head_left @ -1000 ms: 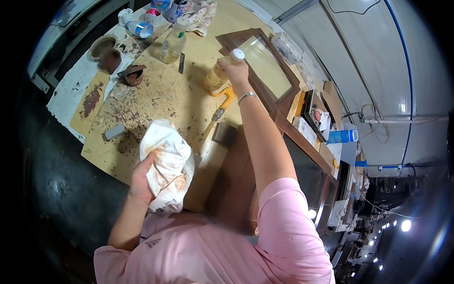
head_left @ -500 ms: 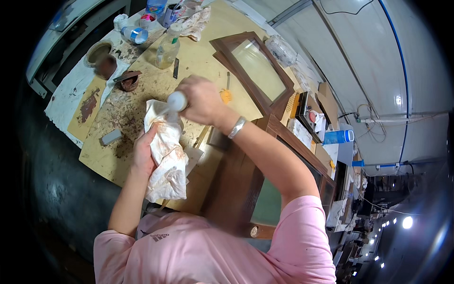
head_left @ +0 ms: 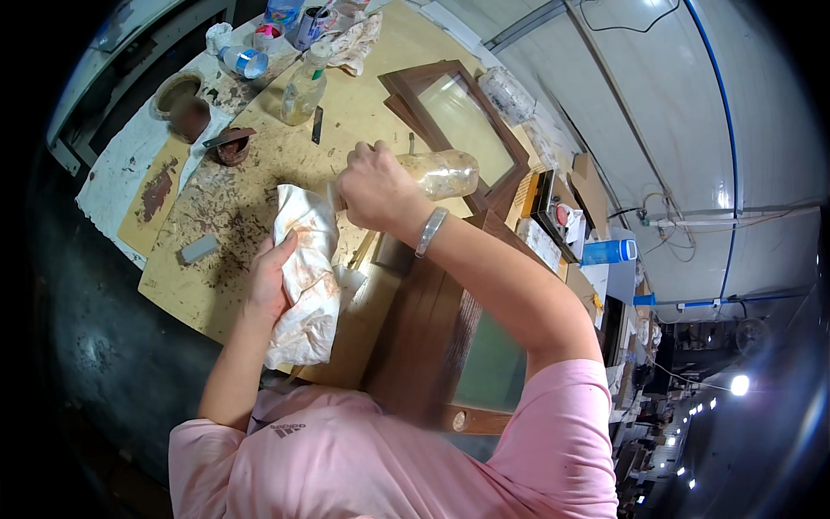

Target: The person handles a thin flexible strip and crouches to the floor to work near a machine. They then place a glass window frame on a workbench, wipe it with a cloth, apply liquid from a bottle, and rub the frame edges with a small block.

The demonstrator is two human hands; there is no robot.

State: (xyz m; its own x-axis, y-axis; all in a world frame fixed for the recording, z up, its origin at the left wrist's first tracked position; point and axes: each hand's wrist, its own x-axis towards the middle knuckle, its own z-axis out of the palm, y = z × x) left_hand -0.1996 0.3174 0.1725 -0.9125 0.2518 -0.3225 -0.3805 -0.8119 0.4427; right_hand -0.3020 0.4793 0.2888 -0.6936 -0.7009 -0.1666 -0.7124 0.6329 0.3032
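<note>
In my left hand [head_left: 270, 281] is a folded white cloth [head_left: 309, 298] with brown stains, the thumb pressed against its side. My right hand [head_left: 378, 189] is wrapped round the neck end of a clear plastic bottle [head_left: 445, 175]. The bottle lies nearly sideways, its body stretching right from the fist and its neck end toward the cloth's upper part. Whether the bottle touches the cloth is hidden. Below my right forearm stands a dark brown wooden cabinet [head_left: 415, 342] with a greenish panel.
On the stained board [head_left: 233, 216] are a grey block [head_left: 199, 249], a small brown pot [head_left: 232, 152] with a flat piece across it, and another clear bottle [head_left: 303, 91]. Brown framed panels [head_left: 424, 82] lie at the far right. A blue bottle [head_left: 609, 252] is further right.
The bottle has turned: earlier its round whitish end showed over the cloth, now its body shows to the right of my fist. My right hand has shifted slightly right.
</note>
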